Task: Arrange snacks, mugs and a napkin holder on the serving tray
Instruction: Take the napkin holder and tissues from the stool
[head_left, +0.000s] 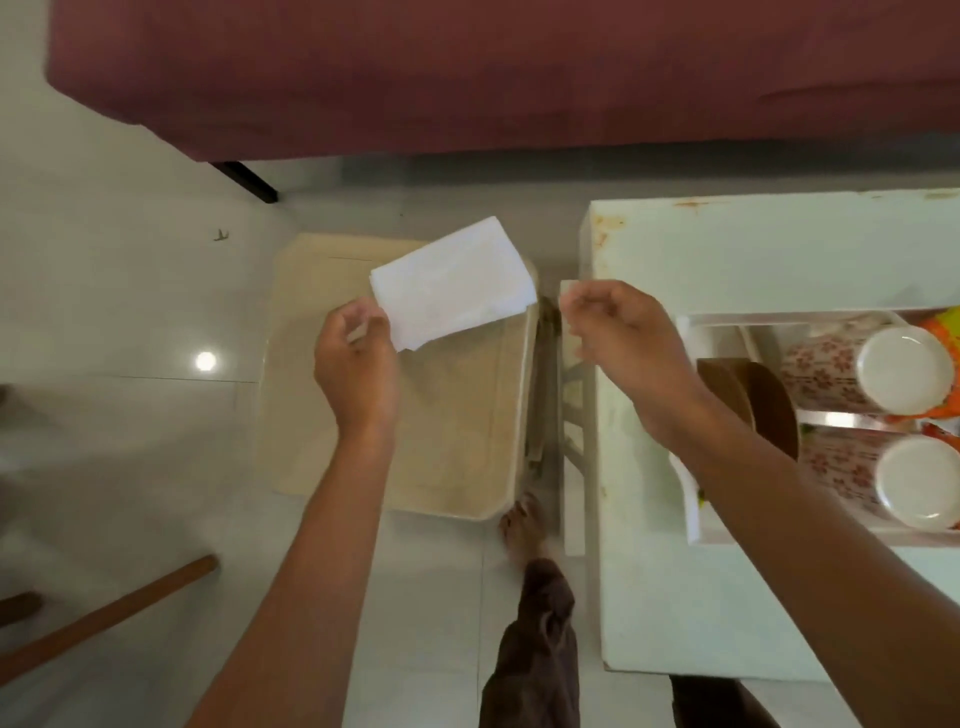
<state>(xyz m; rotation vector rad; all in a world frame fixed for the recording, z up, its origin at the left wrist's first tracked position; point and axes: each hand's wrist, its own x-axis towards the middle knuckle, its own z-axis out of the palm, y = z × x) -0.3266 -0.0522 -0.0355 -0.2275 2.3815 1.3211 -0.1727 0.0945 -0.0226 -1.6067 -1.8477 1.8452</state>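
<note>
My left hand (356, 358) pinches the near corner of a white folded napkin stack (454, 283), holding it above a beige tray (511, 410) on the floor. My right hand (618, 332) hovers at the left edge of the white table (675, 597), fingers curled and holding nothing that I can see. A white serving tray (693, 519) on the table holds two floral mugs (901, 369) (917, 483) lying on their sides, a brown wooden napkin holder (753, 400) and an orange snack packet (948, 332).
A dark red sofa (467, 67) spans the back, with a black leg (247, 179). A wooden stick (104, 618) lies on the tiled floor at the lower left. My foot (524, 525) and trouser leg stand between the beige tray and the table.
</note>
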